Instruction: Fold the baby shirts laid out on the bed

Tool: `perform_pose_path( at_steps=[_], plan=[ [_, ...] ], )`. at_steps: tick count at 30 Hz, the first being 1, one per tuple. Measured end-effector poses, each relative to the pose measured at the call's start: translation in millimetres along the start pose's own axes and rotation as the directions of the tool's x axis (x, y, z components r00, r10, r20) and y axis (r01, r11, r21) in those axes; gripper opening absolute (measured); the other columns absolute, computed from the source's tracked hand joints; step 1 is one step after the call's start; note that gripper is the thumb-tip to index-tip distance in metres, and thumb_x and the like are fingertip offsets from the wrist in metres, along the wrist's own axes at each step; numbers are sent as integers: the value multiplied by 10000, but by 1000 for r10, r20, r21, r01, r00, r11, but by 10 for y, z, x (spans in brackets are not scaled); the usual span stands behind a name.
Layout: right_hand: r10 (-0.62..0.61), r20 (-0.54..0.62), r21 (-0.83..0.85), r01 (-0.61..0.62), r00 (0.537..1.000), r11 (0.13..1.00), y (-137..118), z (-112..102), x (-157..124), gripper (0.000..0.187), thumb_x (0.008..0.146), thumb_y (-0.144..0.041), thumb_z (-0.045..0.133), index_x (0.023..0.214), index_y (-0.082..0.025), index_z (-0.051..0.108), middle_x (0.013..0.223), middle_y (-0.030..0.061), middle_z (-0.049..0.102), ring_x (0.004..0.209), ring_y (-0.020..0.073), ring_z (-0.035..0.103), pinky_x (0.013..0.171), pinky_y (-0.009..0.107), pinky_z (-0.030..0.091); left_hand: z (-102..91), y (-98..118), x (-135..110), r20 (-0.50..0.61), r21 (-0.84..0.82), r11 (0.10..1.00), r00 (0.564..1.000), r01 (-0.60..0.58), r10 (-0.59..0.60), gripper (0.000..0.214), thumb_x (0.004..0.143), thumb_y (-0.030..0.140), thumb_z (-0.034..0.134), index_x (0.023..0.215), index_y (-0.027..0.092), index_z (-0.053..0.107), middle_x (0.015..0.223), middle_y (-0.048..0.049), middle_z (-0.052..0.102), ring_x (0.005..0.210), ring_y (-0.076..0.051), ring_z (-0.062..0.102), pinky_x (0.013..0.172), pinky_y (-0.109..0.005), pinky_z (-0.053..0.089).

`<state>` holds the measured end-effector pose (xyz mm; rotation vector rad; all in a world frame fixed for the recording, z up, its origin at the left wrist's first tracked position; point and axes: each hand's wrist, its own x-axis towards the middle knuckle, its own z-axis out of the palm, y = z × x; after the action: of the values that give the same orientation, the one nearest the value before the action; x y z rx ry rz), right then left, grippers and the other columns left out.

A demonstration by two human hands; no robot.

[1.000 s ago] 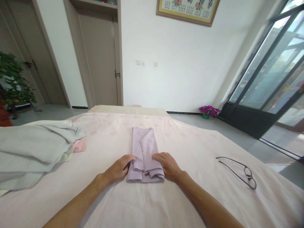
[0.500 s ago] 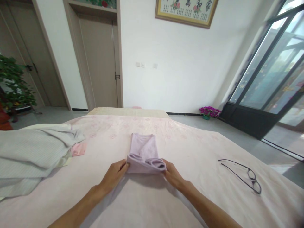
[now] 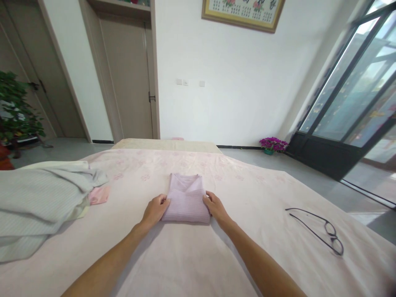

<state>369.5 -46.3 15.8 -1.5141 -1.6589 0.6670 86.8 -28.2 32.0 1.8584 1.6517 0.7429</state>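
A lilac garment [image 3: 186, 198] lies folded into a compact rectangle in the middle of the pink bedsheet [image 3: 192, 255]. My left hand [image 3: 156, 209] grips its left edge with fingers curled onto the cloth. Pinching the right edge in the same way is my right hand [image 3: 214, 207]. Both forearms reach in from the bottom of the view.
A heap of grey striped and pale clothes [image 3: 37, 202] lies at the left, with a small pink piece [image 3: 99, 195] beside it. Black-framed glasses [image 3: 324, 231] rest on the sheet at the right. Beyond the bed are doors, a potted plant [image 3: 17, 111], purple flowers [image 3: 272, 144] and glass doors.
The near end of the long lilac garment was lifted and folded over away from me, halving its length. Both hands moved forward with it and now hold the folded edges.
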Motion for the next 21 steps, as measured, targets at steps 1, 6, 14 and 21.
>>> perform_pose_path(
  at_steps=[1,6,14,21],
  plan=[
    [38,-20,29,-37,999,999,-1,16,35,475,941,-473,391,1270,-191,584,844,29,688,728,189,622,624,281,462,13,10,-8,-10,-14,1000,1000,11,-11,277,897,408,457,937,209,646,871,-21,715,838,-190,648,707,-242,398],
    [188,-50,-173,-194,981,966,-76,47,146,380,884,-394,534,1210,-216,619,857,28,684,829,200,635,728,289,434,43,44,-26,-54,126,984,991,126,-120,362,882,410,529,1205,252,574,924,-25,734,875,-223,681,694,-274,430],
    [-3,-135,-344,-44,991,938,-54,-89,7,396,902,-339,530,1282,-231,527,1073,48,627,849,176,630,765,301,469,-124,-356,-49,-23,282,774,803,-567,596,448,939,153,435,1369,258,508,1382,-79,563,1232,-192,569,1028,-348,467],
    [-447,300,-434,538,843,723,2,-436,-259,534,858,-129,497,1373,-262,535,1418,80,523,1284,239,482,1052,397,409,-321,-414,-6,247,313,503,581,-805,776,497,927,146,491,1410,264,508,1497,-70,493,1409,-232,410,1155,-440,371]
  ],
)
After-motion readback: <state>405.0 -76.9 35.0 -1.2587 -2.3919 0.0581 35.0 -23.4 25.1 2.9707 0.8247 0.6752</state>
